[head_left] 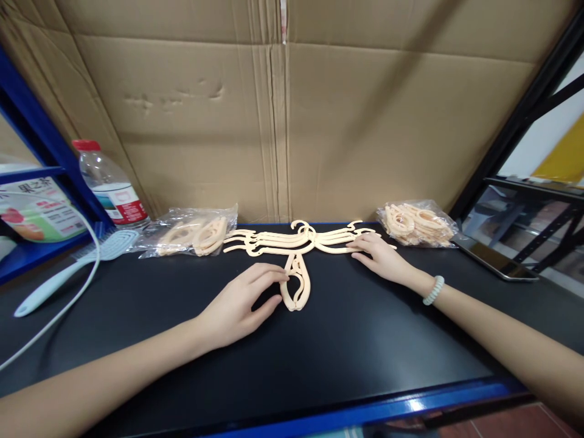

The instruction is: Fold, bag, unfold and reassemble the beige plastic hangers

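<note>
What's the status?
Left hand at folded hanger; right hand on opened hangers' arms. Bagged hangers behind left hand.

Room lay open nearside of the spread hangers (283, 243).
Bare black tabletop (365, 340) stretched there, interrupted by the folded hanger (306, 291); cardboard (365, 121) closed their far side, and bagged parts flanked them left (210, 237) and right (424, 226).
</note>
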### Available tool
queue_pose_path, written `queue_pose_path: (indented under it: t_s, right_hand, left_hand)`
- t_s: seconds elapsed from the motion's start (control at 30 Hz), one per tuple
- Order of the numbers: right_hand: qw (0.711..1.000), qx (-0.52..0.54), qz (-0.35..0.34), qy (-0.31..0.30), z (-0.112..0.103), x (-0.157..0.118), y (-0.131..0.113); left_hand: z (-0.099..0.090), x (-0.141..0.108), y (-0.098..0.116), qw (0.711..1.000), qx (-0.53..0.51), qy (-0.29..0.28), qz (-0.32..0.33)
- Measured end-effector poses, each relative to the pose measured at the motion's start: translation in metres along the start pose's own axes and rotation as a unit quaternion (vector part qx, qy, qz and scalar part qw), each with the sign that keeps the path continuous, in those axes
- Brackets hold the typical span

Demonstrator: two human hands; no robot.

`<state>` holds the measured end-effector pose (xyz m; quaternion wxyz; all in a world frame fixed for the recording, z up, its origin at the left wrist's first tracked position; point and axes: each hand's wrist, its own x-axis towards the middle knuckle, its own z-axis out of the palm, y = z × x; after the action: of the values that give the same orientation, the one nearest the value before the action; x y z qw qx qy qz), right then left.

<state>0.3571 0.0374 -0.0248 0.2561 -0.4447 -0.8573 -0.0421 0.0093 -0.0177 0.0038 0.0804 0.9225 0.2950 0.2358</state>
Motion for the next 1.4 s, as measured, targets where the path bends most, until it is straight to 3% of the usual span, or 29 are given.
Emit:
queue_pose_path:
  t_s: [0.1, 0.23, 0.53, 0.8, 1.03, 1.23, 1.33, 1.4]
  right_hand:
    - [1.000, -0.002, 0.001, 0.000, 0.000, 0.001, 0.000]
    - [1.000, 0.007, 0.001, 0.005, 0.000, 0.001, 0.000]
    - [0.999, 0.036, 0.008, 0.005, -0.004, 0.003, -0.008]
    - [0.997, 0.063, 0.033, 0.042, -0.007, 0.004, -0.010]
    - [0.991, 0.063, 0.105, 0.061, -0.014, 0.004, -0.010]
    - [0.976, 0.074, 0.158, 0.126, -0.028, 0.004, -0.011]
    - [0.971, 0.108, 0.159, 0.140, -0.037, 0.004, -0.013]
    - [0.970, 0.137, 0.151, 0.133, -0.042, 0.004, -0.015]
  left_hand:
    - [-0.003, 0.000, 0.007, 0.996, -0.008, -0.060, 0.068]
    - [-0.006, 0.001, 0.011, 0.988, -0.019, -0.127, 0.088]
    - [-0.006, 0.001, 0.013, 0.991, -0.016, -0.104, 0.081]
    - [-0.003, -0.002, 0.010, 0.993, 0.039, -0.097, 0.056]
    - [-0.002, -0.001, 0.002, 0.996, 0.039, -0.067, 0.040]
    - [-0.001, 0.000, 0.003, 1.000, 0.017, 0.015, 0.013]
    - [-0.002, 0.002, 0.004, 0.993, -0.069, 0.066, -0.073]
    - [-0.002, 0.004, 0.002, 0.965, -0.168, 0.104, -0.172]
